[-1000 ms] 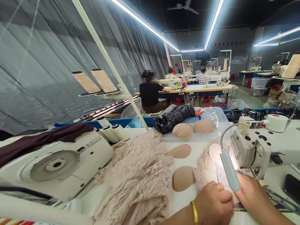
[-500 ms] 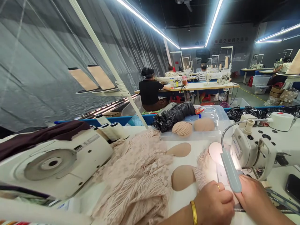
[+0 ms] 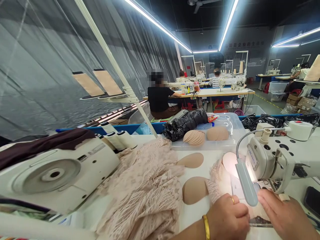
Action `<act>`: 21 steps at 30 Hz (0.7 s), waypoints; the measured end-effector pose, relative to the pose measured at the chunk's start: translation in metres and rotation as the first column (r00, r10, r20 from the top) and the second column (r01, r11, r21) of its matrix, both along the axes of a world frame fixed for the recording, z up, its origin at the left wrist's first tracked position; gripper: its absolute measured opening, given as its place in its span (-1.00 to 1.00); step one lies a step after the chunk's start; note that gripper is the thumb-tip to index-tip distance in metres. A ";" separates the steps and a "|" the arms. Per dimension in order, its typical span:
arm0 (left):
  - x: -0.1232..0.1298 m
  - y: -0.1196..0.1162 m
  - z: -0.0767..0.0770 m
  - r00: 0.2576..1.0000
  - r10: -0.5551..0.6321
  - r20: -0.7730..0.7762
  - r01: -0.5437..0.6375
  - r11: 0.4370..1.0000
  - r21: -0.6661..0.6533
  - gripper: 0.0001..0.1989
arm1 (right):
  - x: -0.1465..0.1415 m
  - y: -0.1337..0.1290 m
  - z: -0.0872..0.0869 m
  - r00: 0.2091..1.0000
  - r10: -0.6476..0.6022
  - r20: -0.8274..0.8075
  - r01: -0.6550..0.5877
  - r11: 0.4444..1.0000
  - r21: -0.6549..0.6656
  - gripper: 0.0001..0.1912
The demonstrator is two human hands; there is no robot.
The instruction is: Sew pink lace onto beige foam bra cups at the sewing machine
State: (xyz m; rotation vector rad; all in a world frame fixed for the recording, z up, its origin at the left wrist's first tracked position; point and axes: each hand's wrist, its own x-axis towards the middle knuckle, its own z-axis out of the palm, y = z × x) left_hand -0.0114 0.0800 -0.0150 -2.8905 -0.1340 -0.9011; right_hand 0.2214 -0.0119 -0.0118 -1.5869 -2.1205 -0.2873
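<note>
My left hand (image 3: 228, 215), with a ring and a gold bracelet, is closed at the edge of the beige lace piece (image 3: 215, 175) in front of the sewing machine (image 3: 272, 155); what its fingers pinch is hidden. My right hand (image 3: 282, 208) is just right of the grey lamp head (image 3: 246, 185), its thumb and forefinger near the machine bed; a small pale tab shows by its knuckles. Whether it holds anything is unclear. A pale round pad (image 3: 230, 163) lies on the lace under the light. Two beige pads (image 3: 195, 190) rest on the table to the left.
Heaped beige lace (image 3: 147, 186) covers the table's middle. A clear tray (image 3: 236, 128) holds stacked pads (image 3: 193, 137) and a black plastic bundle (image 3: 186, 123). Another machine (image 3: 57, 176) stands left, thread cones (image 3: 116, 140) behind it. A phone (image 3: 312, 200) lies far right. People sit at machines beyond.
My right hand has moved right, away from my left hand, and turned, uncovering part of the machine bed. A small pale tab now shows at it. My left hand has barely moved.
</note>
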 end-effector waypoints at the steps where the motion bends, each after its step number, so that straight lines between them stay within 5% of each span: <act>1: -0.001 0.000 0.001 1.000 -0.002 -0.007 0.002 1.000 -0.009 -0.75 | 0.004 -0.001 0.005 1.000 0.025 0.007 -0.025 1.000 -0.015 -0.78; 6: -0.005 -0.003 0.010 0.993 0.010 -0.118 -0.019 0.997 -0.077 -0.81 | 0.012 -0.007 0.029 0.991 0.130 0.002 -0.130 0.987 -0.093 -0.78; 13: -0.006 -0.006 0.028 0.999 0.003 -0.044 -0.011 0.984 -0.175 -0.85 | -0.005 -0.008 0.053 0.927 0.366 -0.078 -0.373 0.889 -0.265 -0.64; 21: -0.006 -0.007 0.036 1.000 0.013 -0.006 -0.014 0.976 -0.216 -0.83 | -0.003 -0.012 0.047 0.931 0.329 -0.161 -0.366 0.859 -0.359 -0.72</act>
